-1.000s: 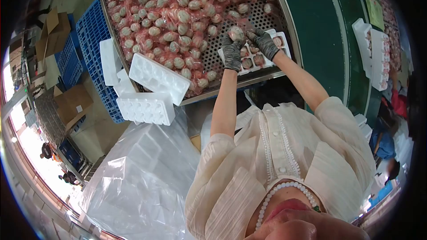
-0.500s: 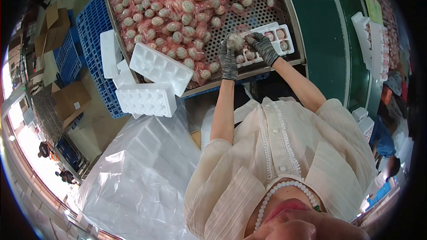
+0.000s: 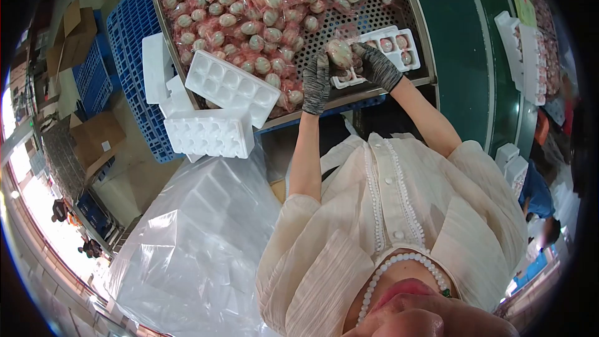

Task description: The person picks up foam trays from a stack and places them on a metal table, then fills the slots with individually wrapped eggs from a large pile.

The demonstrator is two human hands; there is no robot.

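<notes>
Between my two gloved hands is an egg-like item in clear and pink wrap [image 3: 339, 53], above the near end of a white foam tray [image 3: 388, 50]. My left hand [image 3: 316, 81] is at the left side of the wrapped item, its fingers closed against it. On the right, my right hand [image 3: 377, 65] pinches the item's wrap with its fingertips. The tray lies tilted on the perforated metal table [image 3: 374, 11] and holds several wrapped items in its cups. Part of it is hidden behind my hands.
Many wrapped items [image 3: 249, 12] are heaped on the metal table's left part. White foam trays [image 3: 232, 87] stack at its left corner, beside a blue plastic pallet [image 3: 140, 56]. A green conveyor [image 3: 462, 43] runs on the right. Plastic sheeting [image 3: 193, 243] covers something below.
The view has shifted a little, and the tray shows farther right and up relative to my hands. Both hands have moved toward its near end, still holding the wrapped item.
</notes>
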